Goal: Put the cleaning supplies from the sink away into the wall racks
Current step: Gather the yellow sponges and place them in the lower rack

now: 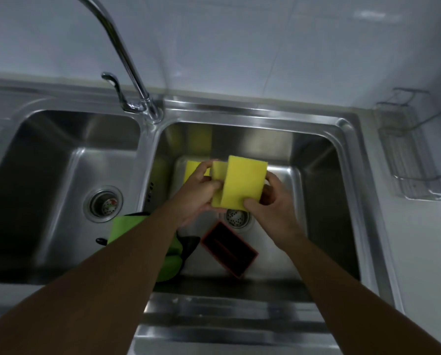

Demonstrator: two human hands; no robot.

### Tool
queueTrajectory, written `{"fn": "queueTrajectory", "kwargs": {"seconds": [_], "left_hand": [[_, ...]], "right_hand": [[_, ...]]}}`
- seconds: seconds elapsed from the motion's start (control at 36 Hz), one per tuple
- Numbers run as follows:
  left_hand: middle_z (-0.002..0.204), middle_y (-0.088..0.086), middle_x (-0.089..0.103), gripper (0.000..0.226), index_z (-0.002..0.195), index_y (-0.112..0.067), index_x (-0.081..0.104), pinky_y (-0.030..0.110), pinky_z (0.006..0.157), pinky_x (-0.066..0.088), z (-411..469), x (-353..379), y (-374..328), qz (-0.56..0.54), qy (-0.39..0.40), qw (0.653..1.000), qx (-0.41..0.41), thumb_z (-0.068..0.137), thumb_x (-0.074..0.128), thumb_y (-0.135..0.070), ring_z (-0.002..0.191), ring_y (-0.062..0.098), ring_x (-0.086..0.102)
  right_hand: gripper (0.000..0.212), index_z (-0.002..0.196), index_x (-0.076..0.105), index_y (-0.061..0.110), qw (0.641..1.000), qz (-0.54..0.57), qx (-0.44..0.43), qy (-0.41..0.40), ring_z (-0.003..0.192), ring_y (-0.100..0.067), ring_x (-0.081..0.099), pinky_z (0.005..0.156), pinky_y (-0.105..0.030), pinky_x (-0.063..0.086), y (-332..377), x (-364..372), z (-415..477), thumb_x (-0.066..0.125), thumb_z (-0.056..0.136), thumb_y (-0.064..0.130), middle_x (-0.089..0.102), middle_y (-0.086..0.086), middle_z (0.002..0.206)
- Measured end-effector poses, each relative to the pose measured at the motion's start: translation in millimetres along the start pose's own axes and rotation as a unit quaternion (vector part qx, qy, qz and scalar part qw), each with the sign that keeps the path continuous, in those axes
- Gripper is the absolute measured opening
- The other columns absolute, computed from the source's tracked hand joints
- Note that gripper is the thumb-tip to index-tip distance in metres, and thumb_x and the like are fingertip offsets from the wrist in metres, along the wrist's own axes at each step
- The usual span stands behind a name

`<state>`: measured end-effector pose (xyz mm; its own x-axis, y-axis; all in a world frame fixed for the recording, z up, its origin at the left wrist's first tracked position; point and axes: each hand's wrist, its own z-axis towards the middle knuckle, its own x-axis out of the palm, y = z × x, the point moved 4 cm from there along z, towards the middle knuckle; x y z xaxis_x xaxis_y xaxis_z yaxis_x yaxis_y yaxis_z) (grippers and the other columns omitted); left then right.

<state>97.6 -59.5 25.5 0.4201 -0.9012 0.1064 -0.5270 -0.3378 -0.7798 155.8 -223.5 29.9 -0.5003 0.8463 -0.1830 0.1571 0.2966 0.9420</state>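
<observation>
Both hands clamp sponges—left (201,190) the small one (218,175), right (268,201) the big (245,183)—rack (409,155) off sink's (265,116) right edge, right hand nearer.

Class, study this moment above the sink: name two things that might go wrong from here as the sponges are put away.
1. Both hands, left hand and right hand, pinch several yellow sponges only by their edges, so one may slip into the right basin.
2. The wire rack sits far right; reaching there, the person might overlook the green cloth and dark tray.
</observation>
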Motion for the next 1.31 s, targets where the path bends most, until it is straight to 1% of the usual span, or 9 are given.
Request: {"fn": "queueTrajectory", "kwargs": {"seconds": [0.14,0.44,0.58,0.75,0.89,1.06,1.14,1.25,1.31], "left_hand": [[0.117,0.009,0.065,0.039,0.128,-0.029,0.052,0.052,0.077,0.06,-6.6,-3.4,-9.2,-0.013,0.008,1.0,0.004,0.095,0.046,-0.009,0.103,0.03,0.067],[0.117,0.009,0.063,0.042,0.133,-0.025,0.052,0.046,0.082,0.057,-13.8,-8.8,-15.5,-0.027,0.019,0.999,0.026,0.097,0.037,-0.011,0.101,0.025,0.063],[0.124,0.01,0.061,0.047,0.138,-0.027,0.048,0.056,0.095,0.051,-17.0,-17.7,-17.4,-0.02,0.003,0.999,0.049,0.097,0.033,-0.006,0.11,0.028,0.062],[0.123,0.004,0.062,0.056,0.141,-0.033,0.046,0.054,0.099,0.05,-23.6,-34.5,-26.9,-0.045,0.007,0.997,0.057,0.097,0.035,0.0,0.113,0.025,0.061],[0.137,0.006,0.059,0.042,0.146,-0.024,0.043,0.047,0.101,0.049,-22.6,-38.9,-29.4,-0.074,0.021,0.996,0.053,0.105,0.035,-0.024,0.123,0.027,0.058],[0.134,0.014,0.061,0.064,0.14,-0.012,0.048,0.045,0.102,0.05,-24.1,-40.2,-28.2,-0.108,0.011,0.993,0.041,0.099,0.029,-0.057,0.122,0.029,0.061],[0.135,0.011,0.06,0.052,0.138,-0.018,0.048,0.049,0.102,0.049,-24.2,-41.1,-34.4,-0.079,0.003,0.995,0.066,0.098,0.044,-0.05,0.121,0.029,0.06],[0.142,-0.002,0.052,0.087,0.145,-0.037,0.039,0.052,0.101,0.049,-16.4,-56.2,-29.9,-0.02,-0.032,0.997,0.067,0.068,0.073,-0.059,0.123,0.023,0.058],[0.142,-0.005,0.052,0.082,0.142,-0.043,0.04,0.05,0.1,0.05,-16.9,-61.2,-31.3,0.003,-0.031,0.996,0.089,0.07,0.074,-0.056,0.123,0.02,0.057]], "right_hand": [[0.063,0.127,0.06,0.036,0.999,-0.049,-0.005,0.0,0.085,-0.018,0.065,0.066,-0.028,0.054,10.1,2.9,5.0,0.068,0.065,0.031,0.063,0.0,0.1],[0.054,0.113,0.067,0.035,0.996,-0.087,-0.013,0.008,0.086,-0.02,0.067,0.077,-0.049,0.059,17.8,17.5,5.6,0.066,0.059,0.043,0.066,-0.002,0.096],[0.09,0.145,0.041,0.046,0.994,-0.087,-0.058,-0.017,0.073,-0.011,0.065,0.067,-0.03,0.06,21.3,23.9,3.4,0.078,0.067,0.02,0.065,0.004,0.085],[0.082,0.141,0.05,0.039,0.988,-0.088,-0.125,-0.01,0.065,-0.001,0.055,0.063,-0.015,0.051,33.3,38.3,1.1,0.078,0.071,0.009,0.063,0.008,0.081],[0.082,0.144,0.049,0.033,0.974,-0.139,-0.179,-0.002,0.066,-0.003,0.052,0.063,-0.01,0.044,45.3,49.7,3.7,0.081,0.071,0.018,0.06,0.001,0.082],[0.085,0.147,0.045,0.029,0.964,-0.173,-0.201,0.022,0.064,-0.004,0.051,0.063,-0.007,0.041,53.2,60.7,9.0,0.081,0.07,0.025,0.054,0.007,0.077],[0.087,0.148,0.043,0.032,0.965,-0.175,-0.194,0.024,0.066,-0.004,0.05,0.062,-0.008,0.041,51.2,60.4,12.3,0.08,0.07,0.021,0.053,0.008,0.08],[0.085,0.147,0.042,0.036,0.969,-0.166,-0.181,0.031,0.071,-0.005,0.053,0.064,-0.01,0.044,46.7,60.4,16.4,0.077,0.072,0.016,0.057,0.001,0.091],[0.084,0.147,0.041,0.039,0.971,-0.162,-0.17,0.038,0.073,-0.005,0.054,0.066,-0.009,0.045,45.1,62.2,18.2,0.075,0.074,0.015,0.056,0.003,0.095]]}}
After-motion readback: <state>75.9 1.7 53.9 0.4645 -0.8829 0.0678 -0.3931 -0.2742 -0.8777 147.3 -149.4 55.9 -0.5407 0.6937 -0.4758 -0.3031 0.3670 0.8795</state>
